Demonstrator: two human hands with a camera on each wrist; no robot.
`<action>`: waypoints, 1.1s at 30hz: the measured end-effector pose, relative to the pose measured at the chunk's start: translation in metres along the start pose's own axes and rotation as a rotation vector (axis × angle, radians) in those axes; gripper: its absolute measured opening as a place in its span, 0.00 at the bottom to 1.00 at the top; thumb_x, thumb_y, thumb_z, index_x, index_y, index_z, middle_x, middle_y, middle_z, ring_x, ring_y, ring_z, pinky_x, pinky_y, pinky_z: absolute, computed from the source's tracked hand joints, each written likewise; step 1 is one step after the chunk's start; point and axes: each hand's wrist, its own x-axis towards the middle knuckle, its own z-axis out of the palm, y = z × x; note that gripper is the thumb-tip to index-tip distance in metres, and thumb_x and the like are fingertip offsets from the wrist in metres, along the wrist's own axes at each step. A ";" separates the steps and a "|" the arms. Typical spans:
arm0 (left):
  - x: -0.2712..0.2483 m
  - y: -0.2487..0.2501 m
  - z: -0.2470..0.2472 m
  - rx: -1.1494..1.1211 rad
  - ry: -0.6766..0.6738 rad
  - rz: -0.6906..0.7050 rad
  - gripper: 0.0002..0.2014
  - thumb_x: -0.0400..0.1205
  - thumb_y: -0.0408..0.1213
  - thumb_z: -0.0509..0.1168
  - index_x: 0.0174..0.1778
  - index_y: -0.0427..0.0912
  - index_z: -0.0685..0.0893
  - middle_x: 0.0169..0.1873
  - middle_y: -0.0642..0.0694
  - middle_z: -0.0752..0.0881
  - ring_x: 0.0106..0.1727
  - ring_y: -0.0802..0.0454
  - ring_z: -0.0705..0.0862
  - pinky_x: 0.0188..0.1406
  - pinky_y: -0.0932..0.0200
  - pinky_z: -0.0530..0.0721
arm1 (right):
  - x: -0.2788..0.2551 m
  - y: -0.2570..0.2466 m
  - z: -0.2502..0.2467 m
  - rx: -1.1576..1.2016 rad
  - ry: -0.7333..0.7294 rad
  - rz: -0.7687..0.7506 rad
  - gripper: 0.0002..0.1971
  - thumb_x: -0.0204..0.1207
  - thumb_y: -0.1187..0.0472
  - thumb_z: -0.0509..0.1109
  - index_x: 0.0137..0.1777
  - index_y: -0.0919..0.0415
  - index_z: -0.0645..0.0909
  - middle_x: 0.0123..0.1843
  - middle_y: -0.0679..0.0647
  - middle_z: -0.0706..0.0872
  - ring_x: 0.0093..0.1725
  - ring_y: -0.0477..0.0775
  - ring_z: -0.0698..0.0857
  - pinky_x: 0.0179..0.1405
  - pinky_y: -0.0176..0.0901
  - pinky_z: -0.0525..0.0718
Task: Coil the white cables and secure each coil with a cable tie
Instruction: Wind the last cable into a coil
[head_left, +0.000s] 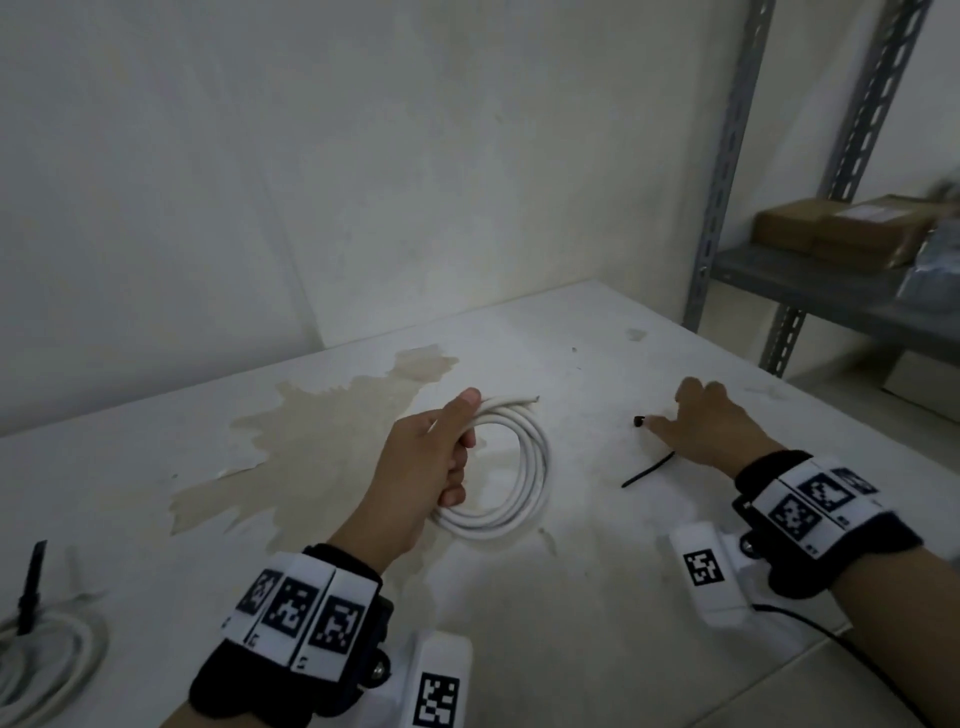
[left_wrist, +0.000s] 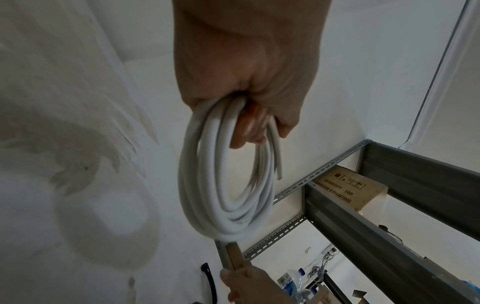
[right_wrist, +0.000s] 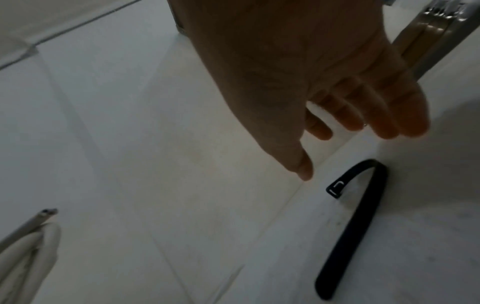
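A coil of white cable (head_left: 524, 467) stands on edge on the white table (head_left: 571, 613), and my left hand (head_left: 436, 457) grips its left side with fingers curled through the loops. From the left wrist the coil (left_wrist: 223, 195) hangs from that fist, one cut end sticking out. A loose black cable tie (head_left: 649, 470) lies bent on the table to the right of the coil. My right hand (head_left: 706, 426) hovers just over it with relaxed fingers. In the right wrist view the right hand (right_wrist: 337, 115) holds nothing, and the cable tie (right_wrist: 358, 216) lies under the fingertips.
A second white coil (head_left: 52, 660) with a black tie (head_left: 31, 587) on it lies at the table's near left corner. A grey metal shelf rack (head_left: 810, 291) with cardboard boxes (head_left: 852, 228) stands right of the table. A wall runs behind the table.
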 end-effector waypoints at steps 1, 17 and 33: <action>0.001 -0.001 -0.001 -0.006 0.008 -0.008 0.20 0.81 0.49 0.62 0.28 0.38 0.74 0.12 0.54 0.63 0.14 0.57 0.60 0.14 0.66 0.63 | 0.001 0.001 0.001 -0.002 -0.049 0.024 0.26 0.79 0.49 0.64 0.66 0.69 0.65 0.60 0.65 0.73 0.53 0.66 0.81 0.46 0.48 0.81; -0.011 -0.003 -0.063 -0.106 0.209 0.067 0.20 0.81 0.47 0.63 0.26 0.39 0.72 0.13 0.53 0.63 0.15 0.57 0.59 0.14 0.67 0.62 | -0.051 -0.095 0.018 0.502 0.123 -0.422 0.07 0.78 0.67 0.64 0.53 0.60 0.80 0.45 0.58 0.83 0.40 0.56 0.81 0.40 0.44 0.80; -0.046 -0.006 -0.114 -0.087 0.432 0.243 0.24 0.83 0.52 0.55 0.27 0.39 0.74 0.12 0.54 0.66 0.14 0.58 0.63 0.14 0.66 0.65 | -0.148 -0.204 0.058 0.643 -0.159 -0.549 0.11 0.73 0.63 0.67 0.44 0.52 0.66 0.38 0.57 0.83 0.29 0.50 0.81 0.24 0.37 0.75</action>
